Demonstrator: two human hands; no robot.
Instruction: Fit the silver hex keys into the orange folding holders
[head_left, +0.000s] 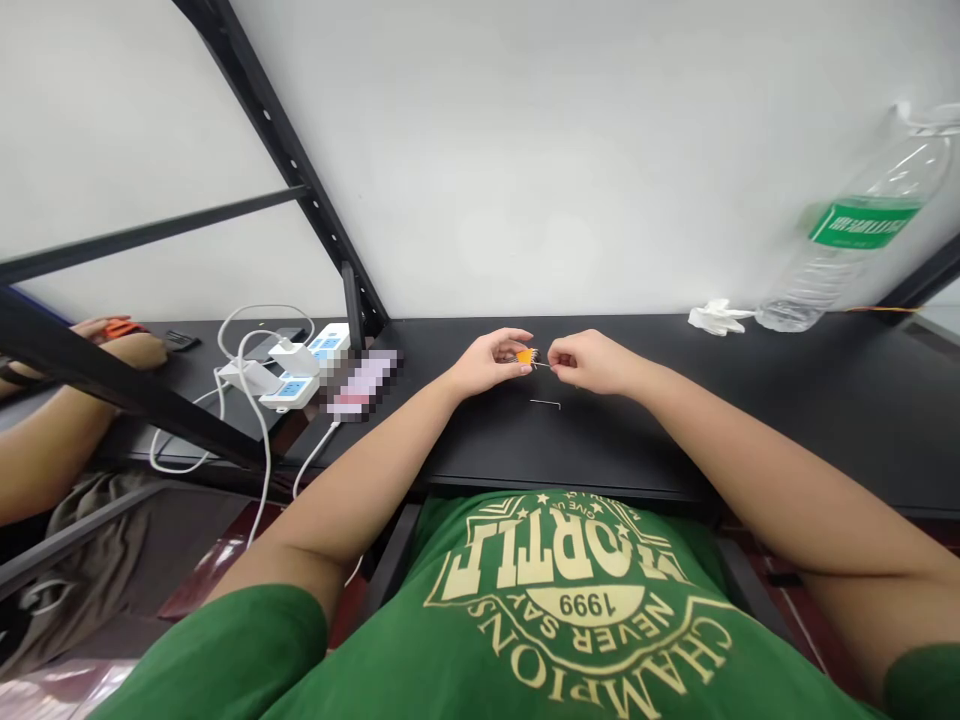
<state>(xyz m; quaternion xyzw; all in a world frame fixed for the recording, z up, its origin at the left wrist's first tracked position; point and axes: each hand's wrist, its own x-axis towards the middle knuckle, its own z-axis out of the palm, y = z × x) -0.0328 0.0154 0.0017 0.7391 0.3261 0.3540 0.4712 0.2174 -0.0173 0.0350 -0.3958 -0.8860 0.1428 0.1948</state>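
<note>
Head view — left hand (491, 361) gripping an orange hex-key holder (524, 356) over the black desk (660, 430), right hand (589, 362) pinching a thin metal key (542, 365) just beside it, an L-shaped hex key (546, 403) lying loose nearer the green T-shirt (390, 640), white power strip (328, 342) sitting off left.

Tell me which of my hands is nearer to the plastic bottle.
Right. Your right hand is left of the green-labelled plastic bottle; your left hand is farther left.

On the black table (637, 450) lies a thin bent rod (546, 402). A phone (366, 384) and power strip (295, 390) sit left, a crumpled tissue (718, 317) and bottle (825, 265) back right.
</note>
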